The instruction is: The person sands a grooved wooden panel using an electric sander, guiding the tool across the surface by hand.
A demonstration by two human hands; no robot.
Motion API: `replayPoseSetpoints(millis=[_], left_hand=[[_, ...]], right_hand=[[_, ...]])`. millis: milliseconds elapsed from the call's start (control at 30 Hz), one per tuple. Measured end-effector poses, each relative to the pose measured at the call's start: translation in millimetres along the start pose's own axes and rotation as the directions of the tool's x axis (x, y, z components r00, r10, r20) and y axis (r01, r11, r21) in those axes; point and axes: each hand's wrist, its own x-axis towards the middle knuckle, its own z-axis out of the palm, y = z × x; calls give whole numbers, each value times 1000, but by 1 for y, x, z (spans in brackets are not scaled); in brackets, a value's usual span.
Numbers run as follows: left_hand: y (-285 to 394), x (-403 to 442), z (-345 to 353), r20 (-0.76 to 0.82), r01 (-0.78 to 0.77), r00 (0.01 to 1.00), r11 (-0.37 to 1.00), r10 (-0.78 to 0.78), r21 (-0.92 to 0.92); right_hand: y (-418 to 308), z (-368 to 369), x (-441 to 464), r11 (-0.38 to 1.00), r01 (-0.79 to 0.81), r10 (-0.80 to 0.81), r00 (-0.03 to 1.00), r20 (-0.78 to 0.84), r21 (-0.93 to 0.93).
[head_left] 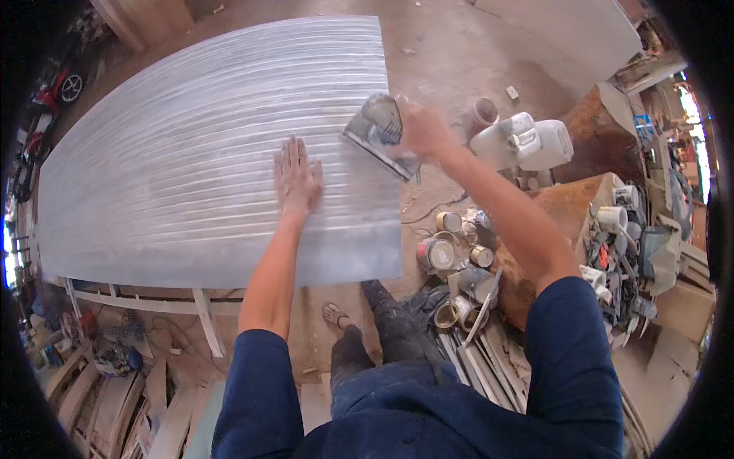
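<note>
A large grey-white panel (pixel 214 153) with long parallel grooves lies across the left and middle of the view. Flat on its surface, fingers stretched toward the far side, rests my left hand (pixel 298 177). My right hand (pixel 424 131) is wrapped round a dusty grey sanding tool (pixel 378 130) at the panel's right edge. The tool is tilted, its long dark-edged base facing down and left over the grooves. Slight blur covers the fingers of my right hand.
White jugs (pixel 544 145) and a brown-stained tub (pixel 482 113) stand right of the panel. Nearer are several paint cans (pixel 437 252) and wood strips (pixel 489 367). A white support leg (pixel 208 321) shows under the panel. Brown boards (pixel 566 218) lean at the right.
</note>
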Motion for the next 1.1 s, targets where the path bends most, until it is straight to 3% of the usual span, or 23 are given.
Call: replayPoseSetpoints(millis=[100, 233, 333, 400, 533, 600, 633, 1033, 1100], left_hand=[[-2, -57, -8, 75, -8, 997, 1000, 8, 10], [-13, -123, -8, 82, -57, 995, 998, 58, -23], [-12, -149, -9, 68, -75, 995, 995, 79, -60], [-7, -156, -15, 82, -78, 993, 992, 86, -98], [-6, -146, -20, 112, -79, 990, 994, 87, -73], [-2, -131, -17, 95, -142, 983, 981, 155, -131], [-1, -119, -16, 109, -146, 981, 980, 161, -134], [20, 136, 8, -79, -149, 988, 959, 134, -240], [38, 202, 3, -106, -178, 984, 822, 144, -540]], right_hand=[[-30, 9, -69, 995, -36, 45, 994, 103, -91], [-69, 28, -152, 993, -106, 99, 986, 138, 47], [-90, 31, -200, 991, -117, 113, 992, 58, 68], [-106, 18, -206, 985, -161, 150, 977, 154, 61], [-100, 26, -150, 975, -216, 208, 968, 144, 46], [-79, 35, -107, 985, -157, 158, 987, -15, 69], [-74, 31, -85, 983, -169, 169, 986, -6, 71], [12, -1, 201, 975, -220, 220, 973, -74, 3], [35, -4, 238, 975, -222, 223, 972, -81, 17]])
